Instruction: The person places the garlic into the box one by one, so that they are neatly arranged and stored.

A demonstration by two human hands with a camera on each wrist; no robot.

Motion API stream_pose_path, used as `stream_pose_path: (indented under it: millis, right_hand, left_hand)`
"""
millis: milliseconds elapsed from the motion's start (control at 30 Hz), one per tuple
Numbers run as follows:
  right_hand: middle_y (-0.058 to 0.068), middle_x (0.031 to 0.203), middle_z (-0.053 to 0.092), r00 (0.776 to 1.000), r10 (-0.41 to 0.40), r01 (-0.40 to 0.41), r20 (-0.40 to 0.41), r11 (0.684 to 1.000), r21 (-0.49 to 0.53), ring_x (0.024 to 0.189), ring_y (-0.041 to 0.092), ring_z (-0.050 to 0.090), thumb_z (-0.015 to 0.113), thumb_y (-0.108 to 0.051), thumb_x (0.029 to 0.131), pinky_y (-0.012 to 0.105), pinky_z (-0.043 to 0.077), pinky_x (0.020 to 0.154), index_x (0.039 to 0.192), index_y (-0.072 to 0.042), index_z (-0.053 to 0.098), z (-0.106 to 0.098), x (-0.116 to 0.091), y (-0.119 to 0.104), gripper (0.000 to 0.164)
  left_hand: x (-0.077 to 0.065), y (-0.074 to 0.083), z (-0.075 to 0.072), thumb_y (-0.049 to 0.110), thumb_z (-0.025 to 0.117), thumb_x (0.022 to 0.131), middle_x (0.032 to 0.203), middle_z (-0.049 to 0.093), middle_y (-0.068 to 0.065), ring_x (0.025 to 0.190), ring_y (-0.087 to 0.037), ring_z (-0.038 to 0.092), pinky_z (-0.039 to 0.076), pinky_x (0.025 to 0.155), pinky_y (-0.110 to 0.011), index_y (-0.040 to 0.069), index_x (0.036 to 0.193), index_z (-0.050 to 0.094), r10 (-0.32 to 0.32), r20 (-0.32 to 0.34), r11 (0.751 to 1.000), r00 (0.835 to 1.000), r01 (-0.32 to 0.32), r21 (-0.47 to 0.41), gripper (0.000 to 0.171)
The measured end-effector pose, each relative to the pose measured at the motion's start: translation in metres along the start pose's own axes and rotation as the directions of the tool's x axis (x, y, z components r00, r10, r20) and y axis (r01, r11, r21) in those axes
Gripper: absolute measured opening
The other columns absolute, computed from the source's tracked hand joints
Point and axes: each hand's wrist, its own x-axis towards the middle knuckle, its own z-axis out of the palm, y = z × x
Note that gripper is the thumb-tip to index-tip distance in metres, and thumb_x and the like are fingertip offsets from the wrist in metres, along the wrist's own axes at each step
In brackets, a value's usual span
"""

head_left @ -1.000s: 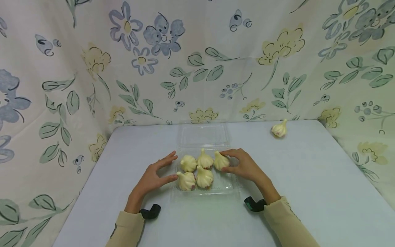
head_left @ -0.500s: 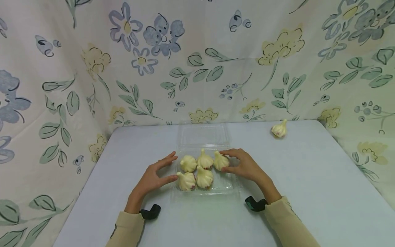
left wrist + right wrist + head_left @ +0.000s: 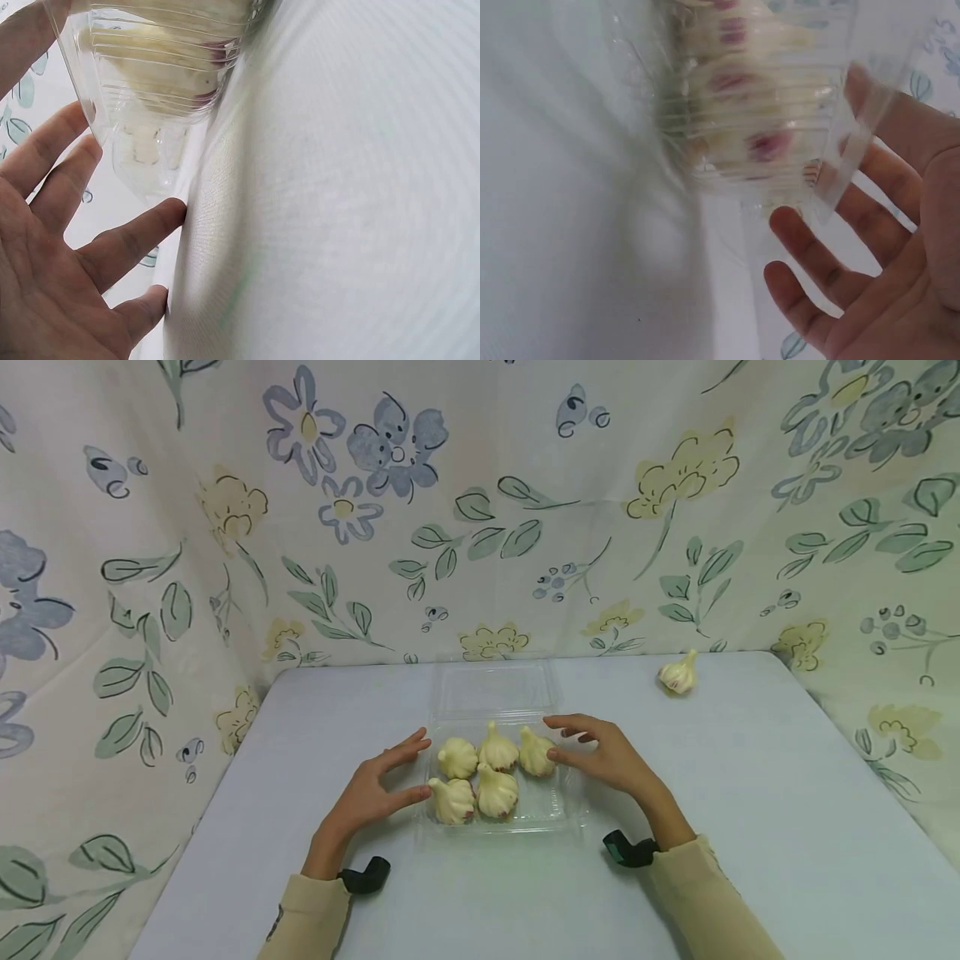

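Observation:
Several garlic bulbs (image 3: 497, 791) sit in two rows in a clear plastic clamshell box (image 3: 542, 806). Its front right corner holds no bulb. At the left rim, my left hand (image 3: 378, 793) lies with fingers spread, thumb and fingertips right at the wall. In the left wrist view, two fingertips of that hand (image 3: 67, 247) are at the box edge and the lower ones near the table. My right hand (image 3: 611, 758) hovers over the right rim with fingers loosely extended, its thumb overlapping the back right garlic bulb (image 3: 534, 752). The right wrist view shows that hand's fingers (image 3: 810, 251) spread beside the ribbed wall.
The box's transparent lid (image 3: 492, 689) lies folded back toward the table's far edge. Another garlic bulb (image 3: 678, 674) stands alone at the back right of the white table (image 3: 495, 902). A floral cloth (image 3: 495, 527) hangs behind and along the sides.
My right hand has let go of the back right garlic bulb and shifted slightly right, its fingers opening. The left hand and the bulbs have stayed in place.

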Motion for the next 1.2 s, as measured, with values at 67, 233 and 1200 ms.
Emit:
stream_pose_path:
  millis: [67, 233, 1200]
  right_hand:
    - [0.01, 0.135, 0.068, 0.999, 0.012, -0.011, -0.032, 1.0, 0.019, 0.115, 0.032, 0.066, 0.078, -0.026, 0.092, 0.049, 0.053, 0.096, 0.134, -0.011, 0.066, -0.004, 0.0, 0.001, 0.047]
    - [0.013, 0.128, 0.07, 0.991, 0.059, -0.056, -0.119, 0.998, 0.028, 0.11, 0.025, 0.068, 0.075, -0.027, 0.095, 0.038, 0.056, 0.093, 0.135, -0.013, 0.065, -0.013, 0.0, 0.007, 0.043]
    - [-0.013, 0.104, 0.065, 0.809, 0.467, -0.3, -0.356, 0.85, 0.432, 0.088, 0.003, 0.068, 0.068, -0.03, 0.099, 0.017, 0.06, 0.077, 0.141, 0.0, 0.056, -0.039, -0.019, 0.071, 0.053]
  left_hand:
    - [0.0, 0.0, 0.0, 0.033, 0.083, 0.086, 0.163, 0.038, 0.01, 0.147, -0.03, 0.044, 0.027, 0.12, -0.067, 0.018, 0.149, 0.054, 0.0, 0.0, 1.0, 1.0, 0.0, 0.003, 0.07]
    - [0.0, 0.0, 0.0, 0.033, 0.083, 0.087, 0.164, 0.038, 0.011, 0.147, -0.031, 0.045, 0.026, 0.12, -0.067, 0.018, 0.149, 0.054, -0.001, 0.001, 1.0, 1.0, 0.001, 0.0, 0.071]
    - [0.0, -0.001, 0.0, 0.033, 0.083, 0.086, 0.163, 0.038, 0.011, 0.145, -0.031, 0.047, 0.027, 0.12, -0.067, 0.02, 0.149, 0.055, 0.003, -0.005, 1.0, 1.0, -0.003, 0.005, 0.07]
